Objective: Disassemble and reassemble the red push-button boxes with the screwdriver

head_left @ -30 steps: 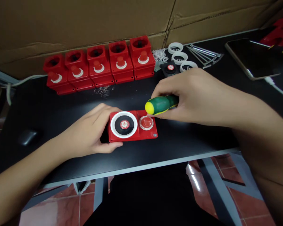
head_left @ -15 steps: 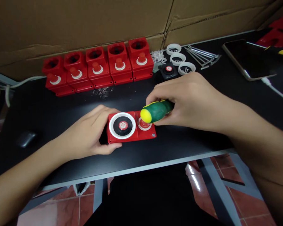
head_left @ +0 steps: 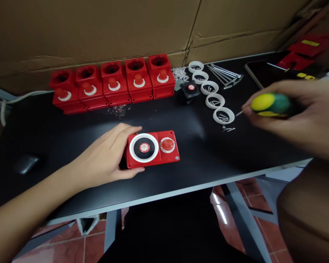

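My left hand (head_left: 109,153) grips the left end of a red box (head_left: 166,159) that lies on the black table. On the box's face are a black socket inside a white ring (head_left: 131,146) and a red lamp (head_left: 167,144) with a white collar. One screw head shows at its lower right corner. Away to the right, my right hand (head_left: 296,113) is closed around a green and yellow screwdriver (head_left: 271,105), somewhat blurred. The screwdriver's tip is near a white ring of screws (head_left: 224,115). Several loose screws (head_left: 229,129) lie just below that ring.
Red boxes (head_left: 113,82) stand in a row along the cardboard wall (head_left: 98,33). More white rings (head_left: 210,88) hold small parts. A black part (head_left: 190,91), long metal rods (head_left: 226,75), a phone (head_left: 256,71) and a second screwdriver (head_left: 301,75) lie further back. A black mouse-like object (head_left: 26,164) sits left.
My right hand has moved right with the screwdriver, from above the red box to beside the white rings. The lamp and more rings are now uncovered. My left hand keeps its hold.
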{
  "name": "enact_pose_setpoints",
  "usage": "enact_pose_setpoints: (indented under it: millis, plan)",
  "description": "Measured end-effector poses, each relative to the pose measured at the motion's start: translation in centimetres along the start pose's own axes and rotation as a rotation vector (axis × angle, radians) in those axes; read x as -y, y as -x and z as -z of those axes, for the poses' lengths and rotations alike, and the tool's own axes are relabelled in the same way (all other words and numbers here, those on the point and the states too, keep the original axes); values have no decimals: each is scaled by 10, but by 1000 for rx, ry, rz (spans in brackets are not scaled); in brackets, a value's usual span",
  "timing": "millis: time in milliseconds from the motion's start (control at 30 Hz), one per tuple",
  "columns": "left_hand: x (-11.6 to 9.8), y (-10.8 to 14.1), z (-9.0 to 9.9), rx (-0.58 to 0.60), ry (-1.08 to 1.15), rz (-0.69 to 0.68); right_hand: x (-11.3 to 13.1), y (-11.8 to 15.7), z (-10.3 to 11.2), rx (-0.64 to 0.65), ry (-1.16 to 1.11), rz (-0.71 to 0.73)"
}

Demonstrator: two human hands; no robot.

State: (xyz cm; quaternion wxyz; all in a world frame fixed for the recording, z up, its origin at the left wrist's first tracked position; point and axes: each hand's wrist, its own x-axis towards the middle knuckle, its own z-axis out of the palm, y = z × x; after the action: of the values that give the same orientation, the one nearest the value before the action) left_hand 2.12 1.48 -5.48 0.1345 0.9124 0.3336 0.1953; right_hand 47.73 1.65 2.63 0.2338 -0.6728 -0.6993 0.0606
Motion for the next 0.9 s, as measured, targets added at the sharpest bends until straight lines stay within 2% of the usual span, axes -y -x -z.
enact_pose_setpoints:
  millis: [133,233,400,567,700,833,900]
  plan:
    - [-1,-1,-3,-7,7,6,-2,23,-19,34,-34,-275]
    - [-3,-6,3,12,25,4,-5,29,-26,29,-40,-401]
    - [-9,-11,14,104,41,35,-6,30,-31,63,-59,-438]
    - [-10,-11,11,28,21,-20,-3,28,-36,54,-22,-469]
    - [-12,-14,15,107,10,-3,2,25,-41,55,3,-477]
    - [-14,-15,15,113,18,32,2,23,-40,53,10,-472]
    - [-14,-15,13,106,13,48,0,22,-36,2,8,-470]
